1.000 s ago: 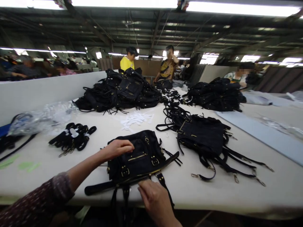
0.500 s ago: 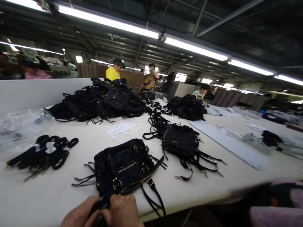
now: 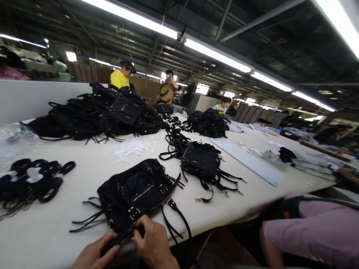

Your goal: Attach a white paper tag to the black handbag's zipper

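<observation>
A black handbag (image 3: pixel 131 192) with gold buckles and a gold zip lies flat at the table's near edge, its thin straps trailing off both sides. Its near edge is gripped between the fingers of my left hand (image 3: pixel 97 252), at the bottom of the view. Farther right along that same edge, my right hand (image 3: pixel 154 241) is closed with thumb and bent fingers on the bag. What lies under the fingers is partly hidden. Beyond it, a second black bag (image 3: pixel 200 158) rests with straps and metal clips spread out.
Coiled black straps (image 3: pixel 33 179) lie at left, white paper tags (image 3: pixel 133 149) farther back. Two heaps of black bags (image 3: pixel 92 114) stand behind. A pale board (image 3: pixel 246 160) lies at right. A person in a pink sleeve (image 3: pixel 303 231) is close at right; other people stand beyond the table.
The camera has turned right, so the table's contents shift left and more of the pink-sleeved person shows. My hands have moved apart along the bag's near edge, both still gripping it.
</observation>
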Demonstrator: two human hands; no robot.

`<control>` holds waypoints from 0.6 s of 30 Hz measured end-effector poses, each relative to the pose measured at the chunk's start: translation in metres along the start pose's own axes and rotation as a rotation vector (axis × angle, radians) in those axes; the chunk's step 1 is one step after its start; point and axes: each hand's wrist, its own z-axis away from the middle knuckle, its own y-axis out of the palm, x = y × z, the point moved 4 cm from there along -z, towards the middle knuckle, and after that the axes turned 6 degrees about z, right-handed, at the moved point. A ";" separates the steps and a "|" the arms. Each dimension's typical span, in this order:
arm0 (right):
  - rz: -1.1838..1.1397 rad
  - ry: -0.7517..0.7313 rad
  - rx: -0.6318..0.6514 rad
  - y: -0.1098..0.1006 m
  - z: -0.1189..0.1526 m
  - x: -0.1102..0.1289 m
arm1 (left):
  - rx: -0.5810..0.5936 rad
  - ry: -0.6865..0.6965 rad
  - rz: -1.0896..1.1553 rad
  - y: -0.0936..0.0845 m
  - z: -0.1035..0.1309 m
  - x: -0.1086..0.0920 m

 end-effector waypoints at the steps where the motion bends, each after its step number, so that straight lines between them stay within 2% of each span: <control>1: -0.045 0.008 0.029 -0.003 0.000 -0.001 | -0.004 -0.003 -0.010 -0.001 0.000 -0.003; 3: -0.090 0.007 0.069 -0.007 -0.003 -0.006 | 0.001 -0.002 -0.021 -0.002 0.002 -0.008; 5: -0.023 -0.011 0.071 -0.012 -0.008 -0.017 | 0.007 -0.007 -0.037 -0.003 0.003 -0.011; 8: 0.205 0.049 -0.009 -0.029 -0.020 -0.043 | -0.015 -0.024 -0.101 -0.012 0.005 -0.008; 11: 0.305 0.107 -0.064 -0.049 -0.032 -0.064 | -0.027 -0.005 -0.153 -0.023 0.005 0.004; 15: 0.242 0.027 -0.050 -0.064 -0.039 -0.076 | -0.059 -0.016 -0.187 -0.037 0.004 0.017; 18: 0.148 0.048 -0.160 -0.080 -0.045 -0.091 | 0.007 -0.051 -0.144 -0.038 0.006 0.013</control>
